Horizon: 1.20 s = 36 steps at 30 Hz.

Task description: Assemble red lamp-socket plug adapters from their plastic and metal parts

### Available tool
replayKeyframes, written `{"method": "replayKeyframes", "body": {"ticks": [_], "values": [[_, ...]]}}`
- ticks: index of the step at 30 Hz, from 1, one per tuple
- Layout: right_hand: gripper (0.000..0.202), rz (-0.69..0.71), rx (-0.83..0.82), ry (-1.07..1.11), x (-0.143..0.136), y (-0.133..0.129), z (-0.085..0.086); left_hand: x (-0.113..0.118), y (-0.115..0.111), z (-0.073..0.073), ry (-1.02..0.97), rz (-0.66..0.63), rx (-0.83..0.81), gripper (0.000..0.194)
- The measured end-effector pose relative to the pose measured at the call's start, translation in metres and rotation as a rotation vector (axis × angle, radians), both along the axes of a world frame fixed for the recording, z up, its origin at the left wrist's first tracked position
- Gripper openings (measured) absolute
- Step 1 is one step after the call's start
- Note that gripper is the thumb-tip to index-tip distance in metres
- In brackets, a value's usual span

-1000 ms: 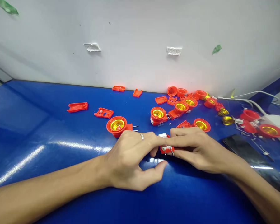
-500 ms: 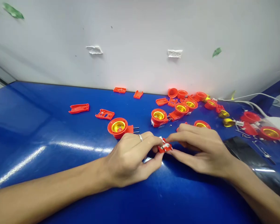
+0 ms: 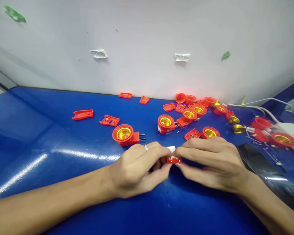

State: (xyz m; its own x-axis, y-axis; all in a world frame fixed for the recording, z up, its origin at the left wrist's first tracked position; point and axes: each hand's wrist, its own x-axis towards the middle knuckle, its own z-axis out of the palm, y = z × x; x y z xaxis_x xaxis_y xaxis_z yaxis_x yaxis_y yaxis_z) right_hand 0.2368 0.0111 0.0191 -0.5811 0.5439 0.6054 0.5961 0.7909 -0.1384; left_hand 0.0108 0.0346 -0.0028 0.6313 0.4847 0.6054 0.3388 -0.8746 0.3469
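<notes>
Red plastic shows between my hands: a small piece (image 3: 173, 160) over the near middle of the blue table (image 3: 51, 137), with a white bit (image 3: 171, 148) on its far side. My left hand (image 3: 139, 168) pinches its left end between thumb and finger, and my right hand (image 3: 213, 160) pinches the right end; I suppose two narrow grips stop so small a thing twisting. Its near face is turned my way, perhaps so I can watch it. Whether it rests on anything, I cannot tell. Just beyond my left hand lies a socket (image 3: 124, 134), pins (image 3: 142, 139) pointing right. Two covers, the left one (image 3: 82, 114) and the right one (image 3: 109, 120), lie farther left, probably apart to leave me room.
</notes>
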Motion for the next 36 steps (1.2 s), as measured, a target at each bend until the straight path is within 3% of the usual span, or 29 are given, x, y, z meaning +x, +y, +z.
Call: {"method": "replayKeyframes", "body": {"ticks": [17, 27, 36], "values": [[0.012, 0.03, -0.03, -0.095, -0.0002, -0.003, 0.002, -0.0001, -0.0006, -0.0036, -0.032, -0.016, 0.072, 0.019], [0.012, 0.013, 0.016, -0.01, 0.0014, -0.0025, 0.0019, -0.0003, 0.0011, -0.0022, -0.063, -0.027, -0.012, 0.014], [0.012, 0.053, -0.033, -0.004, -0.0013, -0.003, 0.0004, 0.0015, 0.003, -0.005, -0.08, -0.071, 0.091, 0.016]]}}
